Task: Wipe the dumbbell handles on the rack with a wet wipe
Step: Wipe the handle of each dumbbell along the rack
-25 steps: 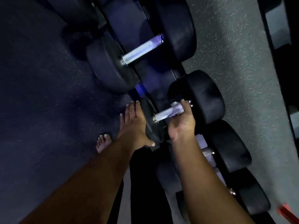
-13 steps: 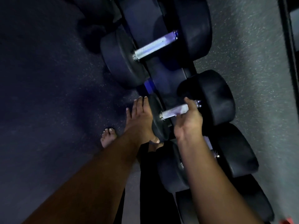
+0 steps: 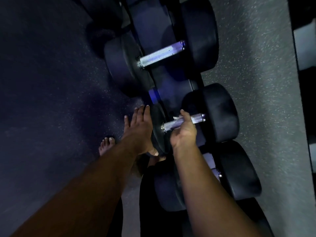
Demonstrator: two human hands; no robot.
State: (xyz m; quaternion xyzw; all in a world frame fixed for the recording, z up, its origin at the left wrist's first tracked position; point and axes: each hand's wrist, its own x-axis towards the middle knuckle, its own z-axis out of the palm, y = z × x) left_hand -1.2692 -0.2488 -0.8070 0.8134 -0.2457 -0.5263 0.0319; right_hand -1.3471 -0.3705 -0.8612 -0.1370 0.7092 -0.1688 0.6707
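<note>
Black dumbbells with knurled metal handles lie in a row on a dark rack (image 3: 172, 93). My right hand (image 3: 183, 132) curls round the handle (image 3: 197, 118) of the middle dumbbell, with a white wet wipe (image 3: 177, 118) showing under its fingers. My left hand (image 3: 139, 129) rests flat with straight fingers against that dumbbell's near head (image 3: 158, 124). A larger dumbbell handle (image 3: 160, 56) lies bare farther up the rack. Closer to me, my right forearm partly hides another dumbbell (image 3: 239, 171).
Dark speckled rubber floor (image 3: 51, 100) spreads to the left, a lighter grey strip (image 3: 259, 82) to the right. A bare foot (image 3: 106, 145) stands on the floor by my left arm. Another dark rack edge (image 3: 304, 48) runs along the far right.
My right hand has slid along the middle handle toward the near head, uncovering the far end. My left hand stays on the head. The view has shifted slightly.
</note>
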